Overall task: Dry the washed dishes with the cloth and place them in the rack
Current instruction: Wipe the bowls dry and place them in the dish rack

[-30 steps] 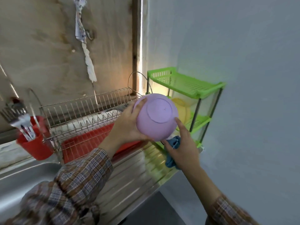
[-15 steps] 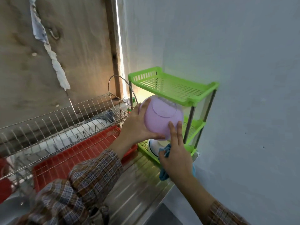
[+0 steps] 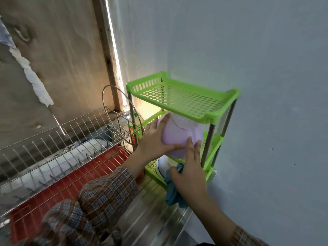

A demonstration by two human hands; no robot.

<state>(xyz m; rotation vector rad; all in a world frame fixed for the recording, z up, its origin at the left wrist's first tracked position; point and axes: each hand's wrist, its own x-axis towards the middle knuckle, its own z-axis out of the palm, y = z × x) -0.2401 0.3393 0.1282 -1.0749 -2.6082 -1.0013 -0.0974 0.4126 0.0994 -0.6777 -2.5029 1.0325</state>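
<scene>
The upturned purple bowl [image 3: 179, 137] is gripped by the left hand [image 3: 152, 139] at the middle shelf of the green rack [image 3: 230, 96]. A blue cloth [image 3: 173, 192] is clutched in the right hand [image 3: 190, 173], whose straight fingers [image 3: 189, 144] touch the purple bowl.

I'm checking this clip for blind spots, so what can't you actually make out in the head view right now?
Head view only:
- Inside of the purple bowl: faces away; far side behind the top shelf of the green rack.
- The white dish on the lowest shelf: mostly covered by bowl and right hand.
- The blue cloth: bunched in that hand's grip, partly hidden.
- The left sleeve: blurred.
</scene>
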